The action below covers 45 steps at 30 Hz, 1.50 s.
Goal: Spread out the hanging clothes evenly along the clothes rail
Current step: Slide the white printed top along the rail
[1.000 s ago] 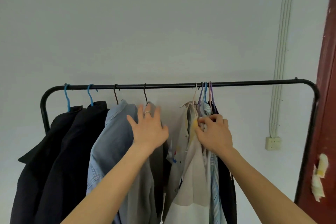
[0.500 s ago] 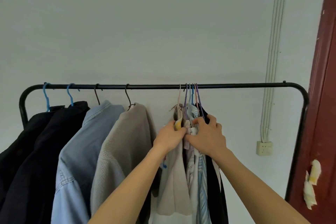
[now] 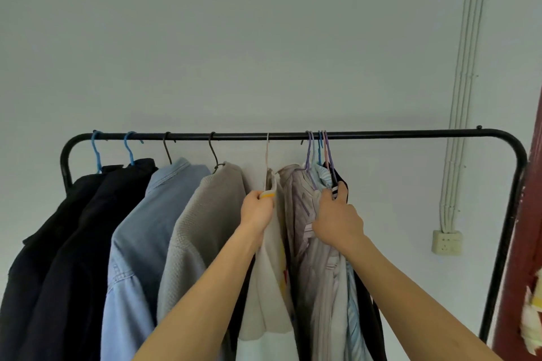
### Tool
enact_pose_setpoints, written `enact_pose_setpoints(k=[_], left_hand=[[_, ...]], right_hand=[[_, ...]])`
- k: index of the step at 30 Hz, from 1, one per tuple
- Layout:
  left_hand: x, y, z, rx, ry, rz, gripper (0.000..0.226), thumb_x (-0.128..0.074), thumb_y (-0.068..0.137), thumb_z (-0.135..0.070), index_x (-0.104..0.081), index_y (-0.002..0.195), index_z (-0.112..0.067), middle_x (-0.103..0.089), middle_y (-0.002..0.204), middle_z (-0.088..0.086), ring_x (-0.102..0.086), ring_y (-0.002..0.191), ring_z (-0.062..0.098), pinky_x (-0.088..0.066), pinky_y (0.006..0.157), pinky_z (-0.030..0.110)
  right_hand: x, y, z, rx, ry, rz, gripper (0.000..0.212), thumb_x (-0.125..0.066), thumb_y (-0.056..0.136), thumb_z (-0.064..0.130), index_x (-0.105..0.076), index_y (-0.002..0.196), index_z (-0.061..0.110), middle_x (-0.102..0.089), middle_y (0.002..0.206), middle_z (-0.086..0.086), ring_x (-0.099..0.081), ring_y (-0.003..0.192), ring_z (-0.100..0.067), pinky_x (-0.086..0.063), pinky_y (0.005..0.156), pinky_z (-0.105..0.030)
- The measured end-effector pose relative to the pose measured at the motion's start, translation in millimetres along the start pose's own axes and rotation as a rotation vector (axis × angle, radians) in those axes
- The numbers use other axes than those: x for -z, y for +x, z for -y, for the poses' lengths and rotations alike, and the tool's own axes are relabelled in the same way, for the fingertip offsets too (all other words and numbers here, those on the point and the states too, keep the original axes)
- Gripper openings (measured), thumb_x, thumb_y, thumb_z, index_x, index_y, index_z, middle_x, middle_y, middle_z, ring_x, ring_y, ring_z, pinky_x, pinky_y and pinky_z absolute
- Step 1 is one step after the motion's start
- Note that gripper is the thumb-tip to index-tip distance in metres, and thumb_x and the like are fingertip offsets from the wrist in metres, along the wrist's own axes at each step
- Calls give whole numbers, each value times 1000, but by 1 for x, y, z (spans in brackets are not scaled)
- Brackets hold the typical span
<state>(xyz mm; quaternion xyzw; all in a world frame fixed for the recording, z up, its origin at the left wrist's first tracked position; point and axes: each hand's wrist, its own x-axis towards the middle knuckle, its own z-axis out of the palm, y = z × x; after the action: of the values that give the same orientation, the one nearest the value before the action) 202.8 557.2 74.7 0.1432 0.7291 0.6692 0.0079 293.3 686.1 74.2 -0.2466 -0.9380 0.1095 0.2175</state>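
On the black clothes rail (image 3: 381,135), five garments hung spaced apart from the left end: two dark jackets (image 3: 73,228) on blue hooks, a denim shirt (image 3: 146,228), a grey knit sweater (image 3: 199,228), and a cream garment (image 3: 268,287) on a pale hanger (image 3: 267,152). To the right of it, a bunch of garments (image 3: 325,272) sat crowded together, their purple, blue and pink hooks (image 3: 318,146) touching on the rail. Right stretch of rail bare up to the bend.

Left hand (image 3: 258,211) was clenched on the shoulder of the cream garment at a yellow patch, just below its hanger. Right hand (image 3: 337,220) was closed on the shoulders of the bunch, fingers (image 3: 334,193) hooked at the dark outermost piece. A gap showed between the cream garment's hook and the bunch.

Step in hand, as judged: separating the cream garment from the cluster and setting its spacing next to the sweater.

Next move likely calls for the left hand to let go and pick out the nearest piece in the bunch, with the right holding the remainder or sliding it toward the bare end. Hooks packed tight; they may drag together unless one is isolated first.
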Motion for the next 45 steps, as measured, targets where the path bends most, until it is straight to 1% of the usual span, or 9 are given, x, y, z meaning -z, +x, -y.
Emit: enact_pose_setpoints(k=[8,12,15,19,22,24,27,30,45], left_hand=[[32,3,0,5,16,45,11,-48,84,-3,-57,89,-6,-57,90,11,-50,76,20,-43,69,34],[36,1,3,6,47,218,27,-56,87,-11,-58,113,-17,-61,112,7,-57,104,22,-48,93,40],[38,2,9,-57,134,243,38,-58,84,-7,-52,119,-20,-58,110,6,-56,97,19,-48,85,36],[45,0,15,-376,296,-129,37,-52,94,-30,-56,129,-18,-58,121,2,-57,105,18,-49,88,36],[72,11,11,-748,877,-546,34,-50,90,-24,-60,120,-13,-61,122,11,-55,108,30,-46,80,41],[95,22,3,-518,1216,-507,44,-50,89,-22,-49,132,-10,-54,132,17,-51,116,37,-42,85,44],[125,34,2,-118,1275,-236,38,-38,100,-31,-42,131,-9,-57,123,17,-57,107,35,-43,72,40],[142,41,8,-123,1250,-196,31,-39,100,-25,-47,124,-6,-61,110,16,-61,96,33,-43,60,37],[147,35,0,-155,1170,-155,33,-44,96,-20,-47,128,-10,-60,112,14,-60,98,32,-44,64,37]], right_hand=[[-7,-2,9,-11,41,-12,70,-54,91,17,-19,152,11,12,161,-19,-53,115,-39,-46,86,-38],[-6,-2,3,-17,53,-44,64,-53,90,14,-26,147,10,8,162,-19,-54,113,-39,-45,81,-36],[-3,-2,-3,-47,65,-73,58,-51,90,10,-30,144,6,6,162,-20,-54,112,-40,-45,81,-38],[3,-3,-12,-91,26,-77,59,-51,90,8,-29,144,3,7,162,-20,-53,114,-41,-45,81,-39],[7,-4,-11,-114,-36,-67,62,-52,90,10,-27,146,4,6,162,-19,-49,119,-40,-45,87,-42],[7,-4,-4,-129,-61,-55,66,-53,91,11,-22,149,2,7,162,-20,-44,123,-42,-44,92,-45],[1,-4,12,-152,-74,-44,72,-54,91,10,-15,151,-2,10,161,-22,-39,127,-45,-44,95,-48],[-6,-4,21,-164,-80,-42,78,-54,92,10,-7,152,-4,12,160,-25,-35,130,-47,-42,99,-48],[-12,-5,30,-152,-53,-70,73,-56,90,9,-15,147,-7,8,159,-27,-39,125,-46,-45,91,-50]])
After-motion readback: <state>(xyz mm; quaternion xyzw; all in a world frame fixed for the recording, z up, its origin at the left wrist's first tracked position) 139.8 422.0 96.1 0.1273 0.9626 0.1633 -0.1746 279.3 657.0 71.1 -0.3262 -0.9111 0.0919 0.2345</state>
